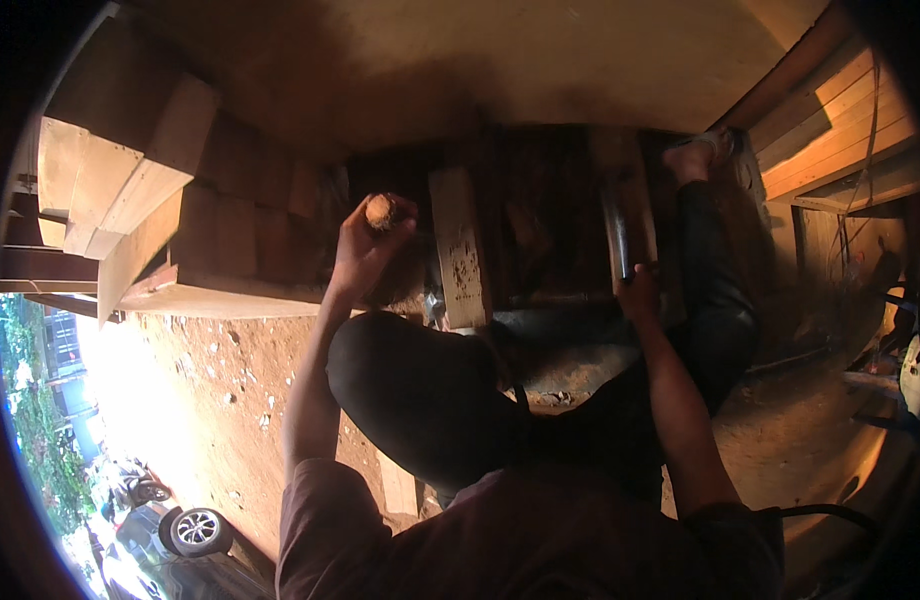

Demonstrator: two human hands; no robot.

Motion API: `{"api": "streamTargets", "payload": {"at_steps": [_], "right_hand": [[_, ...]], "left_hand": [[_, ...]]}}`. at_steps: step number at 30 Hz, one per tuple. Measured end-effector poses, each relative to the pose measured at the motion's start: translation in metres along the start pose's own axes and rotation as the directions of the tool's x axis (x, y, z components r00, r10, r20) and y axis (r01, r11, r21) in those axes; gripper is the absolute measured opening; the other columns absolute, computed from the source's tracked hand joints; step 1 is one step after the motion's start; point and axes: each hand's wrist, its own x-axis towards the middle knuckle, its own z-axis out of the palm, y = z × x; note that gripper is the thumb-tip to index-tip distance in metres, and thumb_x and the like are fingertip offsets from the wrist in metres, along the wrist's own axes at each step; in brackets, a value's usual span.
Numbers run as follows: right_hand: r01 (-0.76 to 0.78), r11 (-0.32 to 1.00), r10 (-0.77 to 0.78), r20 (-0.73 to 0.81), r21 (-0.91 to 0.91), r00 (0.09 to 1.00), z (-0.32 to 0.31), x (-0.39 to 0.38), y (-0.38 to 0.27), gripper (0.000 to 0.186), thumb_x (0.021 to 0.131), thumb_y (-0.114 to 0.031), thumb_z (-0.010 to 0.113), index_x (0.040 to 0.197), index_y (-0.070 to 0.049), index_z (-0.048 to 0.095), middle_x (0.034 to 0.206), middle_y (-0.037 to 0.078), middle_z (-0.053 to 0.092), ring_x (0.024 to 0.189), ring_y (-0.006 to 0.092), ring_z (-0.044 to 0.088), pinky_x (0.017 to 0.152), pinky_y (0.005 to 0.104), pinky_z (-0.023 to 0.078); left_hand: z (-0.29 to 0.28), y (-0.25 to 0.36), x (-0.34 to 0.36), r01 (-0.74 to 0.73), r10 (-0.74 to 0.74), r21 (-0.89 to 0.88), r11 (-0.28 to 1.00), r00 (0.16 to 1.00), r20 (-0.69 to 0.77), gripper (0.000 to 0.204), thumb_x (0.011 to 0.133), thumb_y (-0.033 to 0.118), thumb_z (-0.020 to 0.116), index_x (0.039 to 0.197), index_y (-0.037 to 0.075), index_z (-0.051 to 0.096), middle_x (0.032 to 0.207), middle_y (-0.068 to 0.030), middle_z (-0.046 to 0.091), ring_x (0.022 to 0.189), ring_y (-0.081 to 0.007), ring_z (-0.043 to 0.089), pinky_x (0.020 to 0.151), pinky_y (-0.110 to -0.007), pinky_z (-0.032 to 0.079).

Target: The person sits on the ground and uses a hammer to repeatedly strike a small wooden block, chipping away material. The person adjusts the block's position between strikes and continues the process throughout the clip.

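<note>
My left hand [358, 248] is raised at centre left, its fingers closed round a brown piece with a rounded, rough, lighter end [383, 212]. Its full shape and kind cannot be made out. Lower on the right, my right hand [638, 292] grips the dark handle of a long tool with a shiny metal blade [617, 228]. The blade points away from me, along a wooden board [635, 190]. Between my hands stretches a pale wooden beam [458, 240] with dark pits on its near part.
Wooden panels and boxes [110, 190] stand at the left, a plank structure [840, 130] at the far right. My bent knee [410, 375] is close below my left hand. My bare foot [695, 155] rests beyond the blade. Outside at lower left are a car [170, 550] and a motorcycle.
</note>
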Motion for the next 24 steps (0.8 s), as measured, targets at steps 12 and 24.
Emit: {"api": "streamTargets", "payload": {"at_steps": [12,24], "right_hand": [[-0.697,0.133,-0.149,0.710,0.705,0.689,-0.096,-0.016,-0.066,0.029,0.095,-0.029,0.069,0.117,-0.014,0.056,0.092,0.003,0.063,0.062,0.0078,0.051,0.053,0.0239,0.041],[-0.657,-0.024,-0.318,0.617,0.754,0.720,-0.094,-0.022,-0.065,0.039,0.093,-0.026,0.070,0.126,-0.010,0.057,0.099,0.005,0.062,0.064,0.0061,0.047,0.057,0.0221,0.038]], "left_hand": [[0.008,0.069,0.034,0.152,-0.181,0.122,0.981,0.945,0.273,0.024,0.095,0.013,0.079,0.116,0.005,0.070,0.109,-0.0031,0.073,0.107,-0.0120,0.066,0.100,-0.030,0.052],[0.027,0.041,0.040,0.188,-0.264,0.292,0.938,0.931,0.251,0.028,0.095,0.018,0.079,0.118,0.006,0.069,0.111,-0.0041,0.073,0.104,-0.0130,0.066,0.098,-0.032,0.052]]}}
